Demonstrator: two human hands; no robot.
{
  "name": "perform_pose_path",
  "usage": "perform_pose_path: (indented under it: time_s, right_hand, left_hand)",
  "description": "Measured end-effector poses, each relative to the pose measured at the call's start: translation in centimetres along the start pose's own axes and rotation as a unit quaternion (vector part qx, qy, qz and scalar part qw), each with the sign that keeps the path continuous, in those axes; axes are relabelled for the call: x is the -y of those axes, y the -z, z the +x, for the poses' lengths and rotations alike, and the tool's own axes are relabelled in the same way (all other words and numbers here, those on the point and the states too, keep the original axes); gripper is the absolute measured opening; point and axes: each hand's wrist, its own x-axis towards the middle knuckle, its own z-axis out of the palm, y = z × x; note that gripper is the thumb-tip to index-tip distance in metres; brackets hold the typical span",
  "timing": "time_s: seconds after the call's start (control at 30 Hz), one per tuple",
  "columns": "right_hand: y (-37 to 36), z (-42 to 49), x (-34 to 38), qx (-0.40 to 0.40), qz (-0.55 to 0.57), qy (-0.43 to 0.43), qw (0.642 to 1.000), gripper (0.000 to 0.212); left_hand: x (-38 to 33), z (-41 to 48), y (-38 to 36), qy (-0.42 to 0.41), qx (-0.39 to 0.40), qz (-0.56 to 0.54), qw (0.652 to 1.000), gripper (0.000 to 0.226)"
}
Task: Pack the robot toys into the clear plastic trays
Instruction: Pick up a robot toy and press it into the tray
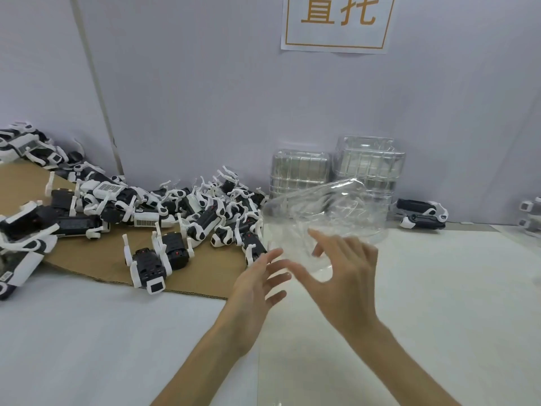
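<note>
A: Where is the heap of robot toys (205, 212)?
B: On the cardboard sheet (87, 259) at the left of the bench (117, 332), running back to the wall (205, 83). A lone toy (149, 265) lies at the sheet's near edge.
A: And the trays?
B: 2 stacks stand side by side against the wall, right of the heap: the left stack (300, 171) and the right stack (370, 162). A loose tray (330, 212) is in front of them, with the left hand (257, 285) and right hand (348, 268) just before it.
A: Further right?
B: Another toy (424, 213) by the wall, right of the stacks — and a paper sign (336, 22) on the wall above.
</note>
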Motion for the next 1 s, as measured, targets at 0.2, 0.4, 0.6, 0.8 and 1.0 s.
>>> perform_pose_path:
  time_s: [0.2, 0.4, 0.6, 0.8, 1.0]
  right_hand:
    - [-0.8, -3.3, 0.9, 0.029, 0.034, 0.061, 0.997, 0.053]
    - [0.0, -2.5, -0.8, 0.077, 0.041, 0.076, 0.993, 0.03]
    - [-0.1, -2.8, -0.7, 0.089, 0.062, 0.085, 0.99, 0.03]
    - [0.2, -2.7, -0.4, 0.084, 0.069, 0.069, 0.992, 0.03]
    - [0.9, -2.2, -1.2, 0.062, 0.044, 0.026, 0.997, 0.028]
  left_hand:
    - [0.0, 0.5, 0.9, -0.033, -0.01, -0.056, 0.998, 0.022]
    - [0.1, 1.5, 1.8, -0.021, -0.061, -0.184, 0.981, 0.025]
    - [0.4, 1.7, 1.5, -0.002, -0.083, -0.175, 0.981, 0.046]
    - [0.0, 1.8, 1.7, 0.003, -0.154, -0.194, 0.969, 0.062]
    - [0.8, 2.2, 2.6, 0.006, -0.253, -0.12, 0.96, 0.039]
